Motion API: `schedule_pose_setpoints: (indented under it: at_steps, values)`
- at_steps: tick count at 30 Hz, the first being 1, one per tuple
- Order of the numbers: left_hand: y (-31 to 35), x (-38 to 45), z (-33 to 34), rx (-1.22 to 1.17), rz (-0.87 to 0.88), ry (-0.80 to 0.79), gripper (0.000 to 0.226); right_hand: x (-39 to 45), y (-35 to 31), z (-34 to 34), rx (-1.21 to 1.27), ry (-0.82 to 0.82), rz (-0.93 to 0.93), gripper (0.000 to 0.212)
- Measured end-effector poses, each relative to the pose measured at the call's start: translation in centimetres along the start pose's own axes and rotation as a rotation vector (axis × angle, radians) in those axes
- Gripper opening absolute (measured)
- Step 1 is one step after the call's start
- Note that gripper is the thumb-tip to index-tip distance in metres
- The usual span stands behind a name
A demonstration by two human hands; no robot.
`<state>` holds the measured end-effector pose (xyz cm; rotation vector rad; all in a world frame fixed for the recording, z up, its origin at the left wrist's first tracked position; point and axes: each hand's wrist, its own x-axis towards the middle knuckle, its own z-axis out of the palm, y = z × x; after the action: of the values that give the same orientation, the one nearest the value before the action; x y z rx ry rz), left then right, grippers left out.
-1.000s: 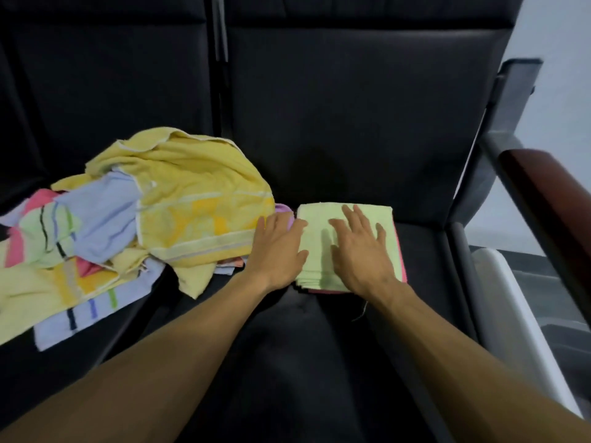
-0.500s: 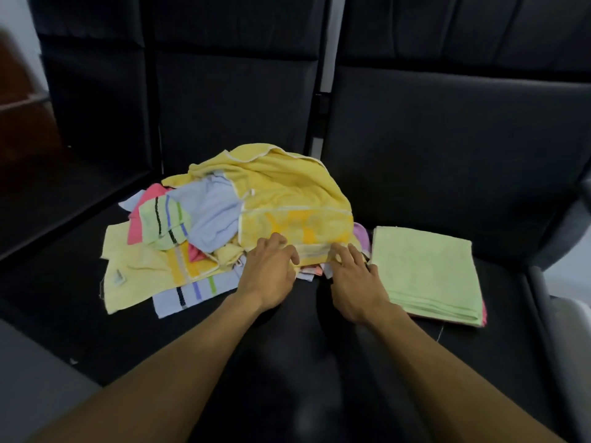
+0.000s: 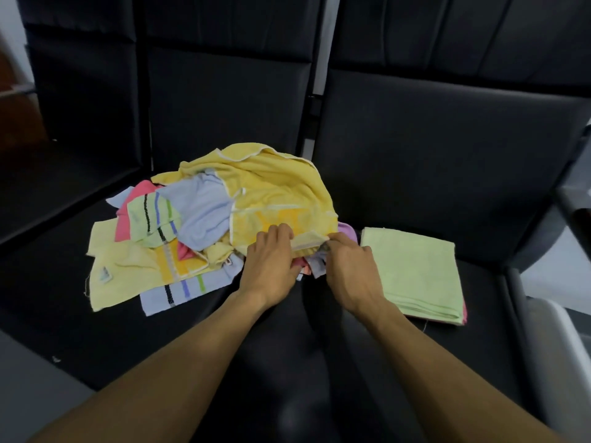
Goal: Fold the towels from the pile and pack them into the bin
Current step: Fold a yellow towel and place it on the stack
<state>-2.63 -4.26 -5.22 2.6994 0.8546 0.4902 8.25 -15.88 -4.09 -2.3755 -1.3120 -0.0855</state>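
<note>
Both grips pinch the near hem of the yellow towel (image 3: 275,193) atop the pile (image 3: 179,238), left hand (image 3: 271,263) & right hand (image 3: 350,273) side by side, towel's bulk lying straight beyond them (hem runs left-right), w/ the folded green towel (image 3: 415,270) just right of the right hand.

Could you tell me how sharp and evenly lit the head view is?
Head view: soft throughout, the hands and yellow towel slightly smeared; wide-angle bending at the edges; dark seats swallow detail; brighter patch at right.
</note>
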Motion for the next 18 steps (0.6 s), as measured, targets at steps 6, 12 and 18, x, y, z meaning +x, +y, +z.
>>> schedule_pose_setpoints:
  at_steps: [6, 12, 18]
  values:
    - [1.9, 0.0, -2.3, 0.035, -0.024, 0.099, 0.006, -0.9, -1.2, -4.9, 0.301, 0.408, 0.036, 0.022]
    - [5.8, -3.0, -6.7, -0.354, 0.005, 0.187, 0.008, -3.7, -1.0, -9.0, 0.383, 0.414, 0.271, 0.024]
    - [10.6, -6.4, -7.5, -0.552, 0.155, 0.05, 0.019, -9.6, -0.2, -11.7, 0.454, 0.422, 0.347, 0.019]
